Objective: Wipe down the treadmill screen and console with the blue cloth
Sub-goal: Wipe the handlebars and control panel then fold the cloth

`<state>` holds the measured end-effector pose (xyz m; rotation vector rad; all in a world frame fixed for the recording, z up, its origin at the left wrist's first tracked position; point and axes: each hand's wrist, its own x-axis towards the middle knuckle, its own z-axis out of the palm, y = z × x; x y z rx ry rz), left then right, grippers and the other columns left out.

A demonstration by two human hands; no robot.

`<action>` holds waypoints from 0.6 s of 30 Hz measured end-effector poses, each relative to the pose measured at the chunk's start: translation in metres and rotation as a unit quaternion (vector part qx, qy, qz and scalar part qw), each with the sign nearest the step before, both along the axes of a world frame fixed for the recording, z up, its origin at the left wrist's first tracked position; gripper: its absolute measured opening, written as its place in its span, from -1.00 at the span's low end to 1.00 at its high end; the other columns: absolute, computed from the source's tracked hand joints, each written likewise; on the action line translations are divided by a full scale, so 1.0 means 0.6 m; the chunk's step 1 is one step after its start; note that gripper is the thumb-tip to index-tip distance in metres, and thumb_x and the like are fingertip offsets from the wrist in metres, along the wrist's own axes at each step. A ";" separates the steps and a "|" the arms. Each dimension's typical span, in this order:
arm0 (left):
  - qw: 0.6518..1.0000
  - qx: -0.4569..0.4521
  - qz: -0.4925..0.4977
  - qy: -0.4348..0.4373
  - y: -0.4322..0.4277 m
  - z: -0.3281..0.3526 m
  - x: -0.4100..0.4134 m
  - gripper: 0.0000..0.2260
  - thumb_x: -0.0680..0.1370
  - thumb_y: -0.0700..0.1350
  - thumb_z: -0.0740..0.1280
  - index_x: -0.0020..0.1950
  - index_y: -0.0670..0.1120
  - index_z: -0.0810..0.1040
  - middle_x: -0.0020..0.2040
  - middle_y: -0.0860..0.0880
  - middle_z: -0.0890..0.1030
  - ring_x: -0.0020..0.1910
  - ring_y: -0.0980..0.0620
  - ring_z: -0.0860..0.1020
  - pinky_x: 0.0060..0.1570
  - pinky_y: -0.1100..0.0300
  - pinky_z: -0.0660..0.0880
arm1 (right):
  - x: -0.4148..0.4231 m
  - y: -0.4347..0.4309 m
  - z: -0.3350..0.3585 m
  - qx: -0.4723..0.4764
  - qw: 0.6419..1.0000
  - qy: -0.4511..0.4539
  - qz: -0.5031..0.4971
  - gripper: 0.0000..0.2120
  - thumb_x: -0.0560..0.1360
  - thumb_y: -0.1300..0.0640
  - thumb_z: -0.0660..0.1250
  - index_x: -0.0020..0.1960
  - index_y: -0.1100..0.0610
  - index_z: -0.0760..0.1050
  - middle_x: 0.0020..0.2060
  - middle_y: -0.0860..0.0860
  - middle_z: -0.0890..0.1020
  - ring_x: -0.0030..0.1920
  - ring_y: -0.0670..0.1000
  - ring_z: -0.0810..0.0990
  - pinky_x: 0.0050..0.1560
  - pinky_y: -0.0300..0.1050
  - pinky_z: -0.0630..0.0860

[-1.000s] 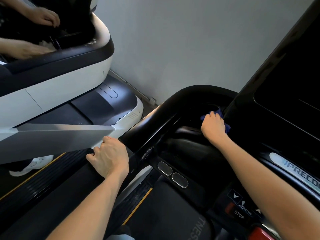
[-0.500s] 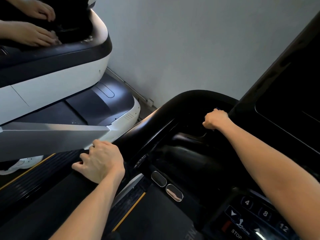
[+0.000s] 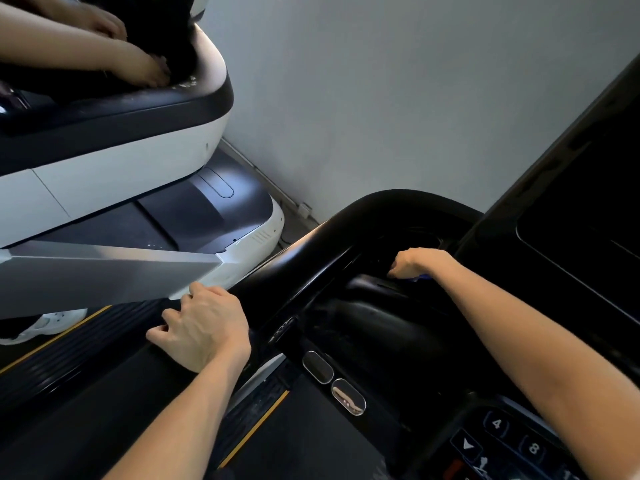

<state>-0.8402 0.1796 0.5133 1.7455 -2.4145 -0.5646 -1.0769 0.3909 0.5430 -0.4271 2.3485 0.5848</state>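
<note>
The black treadmill console point(image 3: 377, 327) fills the lower right, with its dark screen point(image 3: 585, 209) at the far right. My right hand point(image 3: 415, 262) reaches into the console's left tray recess, fingers curled down over the blue cloth point(image 3: 420, 277). Only a small blue edge of the cloth shows under the wrist. My left hand point(image 3: 204, 327) rests on the black left handrail point(image 3: 311, 251), its fingers curled over the rail's outer edge. Two oval metal sensor pads point(image 3: 332, 382) sit on the front bar between my arms.
A white and black neighbouring treadmill point(image 3: 114, 188) stands close on the left, where another person's hands point(image 3: 138, 64) work on its console. A grey wall point(image 3: 381, 98) rises behind. Numbered speed keys point(image 3: 512, 441) show at the lower right. A white shoe point(image 3: 48, 325) shows at the left edge.
My right hand has drawn back from the far corner of the tray toward me, its fingers now pointing down over the cloth. My left hand has stayed on the handrail. The camera has tilted slightly.
</note>
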 end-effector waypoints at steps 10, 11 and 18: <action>1.000 0.001 -0.008 -0.002 0.002 0.002 0.001 -0.63 0.60 -0.08 -0.04 0.05 -0.16 0.54 -0.04 -0.14 0.63 0.01 -0.18 0.49 0.05 -0.04 0.27 | 0.008 -0.003 -0.023 0.017 0.997 0.075 -0.001 -0.54 0.56 -0.05 0.05 0.38 0.12 0.37 0.37 0.13 0.40 0.35 0.21 0.36 0.35 0.14 0.28; 1.000 0.000 -0.008 -0.001 0.001 0.001 0.001 -0.63 0.60 -0.08 -0.04 0.05 -0.16 0.54 -0.04 -0.14 0.63 0.01 -0.18 0.49 0.05 -0.04 0.27 | 0.013 -0.005 -0.024 -0.026 0.998 0.065 -0.009 -0.56 0.55 -0.03 0.06 0.33 0.14 0.42 0.32 0.15 0.46 0.29 0.20 0.42 0.29 0.06 0.35; 1.000 0.001 -0.021 0.000 0.001 -0.002 0.000 -0.62 0.60 -0.08 -0.05 0.05 -0.15 0.54 -0.03 -0.13 0.63 0.02 -0.18 0.49 0.05 -0.04 0.26 | 0.090 -0.055 -0.022 -0.193 0.951 0.175 -0.164 -0.64 0.55 0.13 0.08 0.20 0.25 0.51 0.24 0.20 0.52 0.25 0.25 0.45 0.27 0.11 0.37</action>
